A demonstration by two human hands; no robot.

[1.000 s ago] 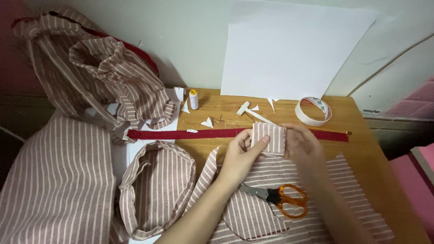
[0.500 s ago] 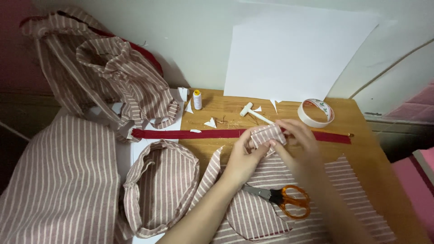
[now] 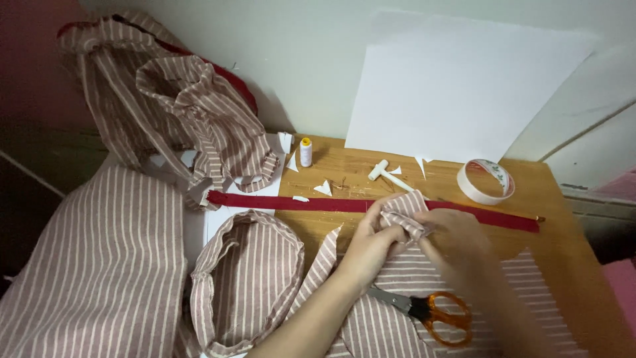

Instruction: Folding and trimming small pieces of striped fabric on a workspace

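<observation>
Your 2 hands, left hand [image 3: 371, 248] and right hand [image 3: 457, 242], pinch the small striped fabric piece [image 3: 405, 213] between them, directly over the long red zipper tape [image 3: 331, 204] running left-right.

Both hands [image 3: 414, 242] together, fingers [image 3: 387, 222] pinched.

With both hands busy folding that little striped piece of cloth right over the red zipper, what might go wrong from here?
1. The small folded pink-and-white striped fabric piece is pinched only at its edges by the left hand and right hand; the fold could spring open.
2. The orange-handled scissors lie just under the wrists, so a forearm might knock them.
3. The long dark red zipper lies loose beneath and could be nudged askew.
</observation>
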